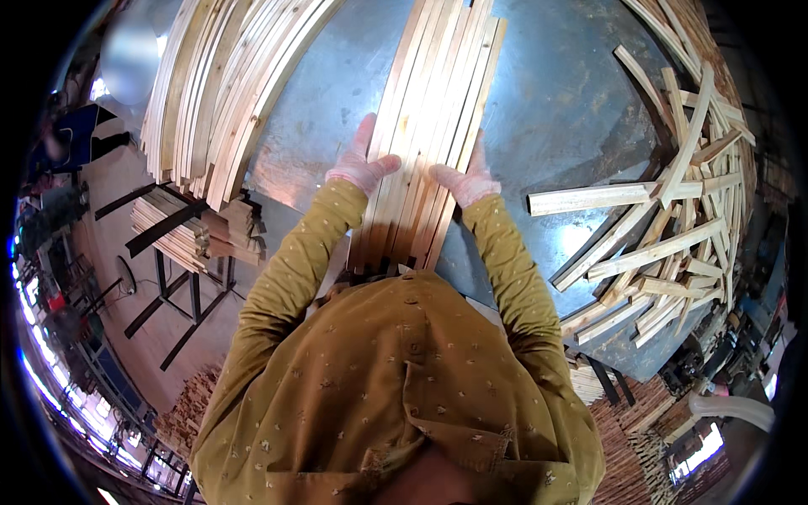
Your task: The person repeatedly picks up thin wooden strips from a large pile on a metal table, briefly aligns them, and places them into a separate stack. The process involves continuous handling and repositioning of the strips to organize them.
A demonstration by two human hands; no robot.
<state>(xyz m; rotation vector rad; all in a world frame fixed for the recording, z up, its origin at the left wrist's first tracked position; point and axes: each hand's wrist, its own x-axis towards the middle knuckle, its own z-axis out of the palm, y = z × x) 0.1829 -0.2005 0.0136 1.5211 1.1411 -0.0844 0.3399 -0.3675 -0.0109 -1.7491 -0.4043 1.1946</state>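
A bundle of long, narrow wooden strips [421,126] lies side by side on the metal table in front of me, pointing away from my body. My left hand [364,162], in a thin pale pink glove, presses against the bundle's left side with its thumb over the top. On the opposite side my right hand [468,179], gloved the same way, clasps the right edge, its thumb also on top. The fingers of both hands are partly hidden beside the wood. The strips' near ends reach almost to my waist.
The grey metal tabletop [555,109] carries a long stack of strips [227,93] at the left. A loose, crisscrossed heap of wood pieces [673,244] covers its right side. Below left stand a dark metal frame [194,295] and more stacked wood [172,231].
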